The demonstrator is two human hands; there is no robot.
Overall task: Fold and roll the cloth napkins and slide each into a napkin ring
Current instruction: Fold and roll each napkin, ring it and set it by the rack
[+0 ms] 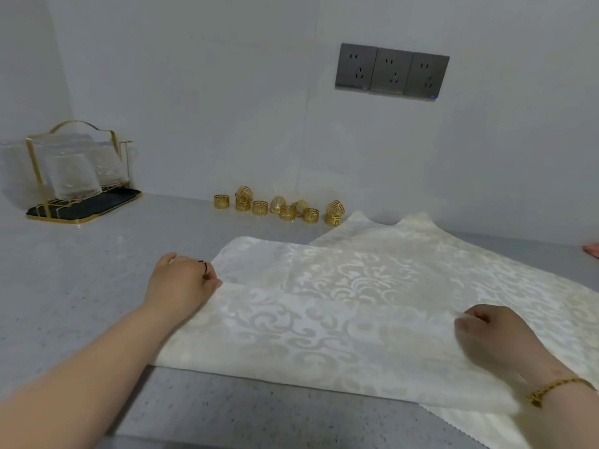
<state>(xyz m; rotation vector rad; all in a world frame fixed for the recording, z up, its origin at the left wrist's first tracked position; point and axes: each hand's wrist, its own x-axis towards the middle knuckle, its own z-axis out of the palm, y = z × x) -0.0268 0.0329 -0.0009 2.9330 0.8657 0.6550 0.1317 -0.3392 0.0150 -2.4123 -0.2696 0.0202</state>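
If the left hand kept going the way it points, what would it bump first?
The left hand pinches the napkin, so more cloth comes first; beyond it, probably the gold napkin rings by the wall.

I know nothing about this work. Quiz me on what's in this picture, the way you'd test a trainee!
1. Pick one: the gold napkin rings lie A) on the counter by the wall, B) in the glass rack, C) on top of the cloth.
2. True or false: the left hand and the right hand both hold the folded napkin.
3. Fill in: the wall carries ___ grey sockets.

Key: 1 A. 2 True. 3 three.
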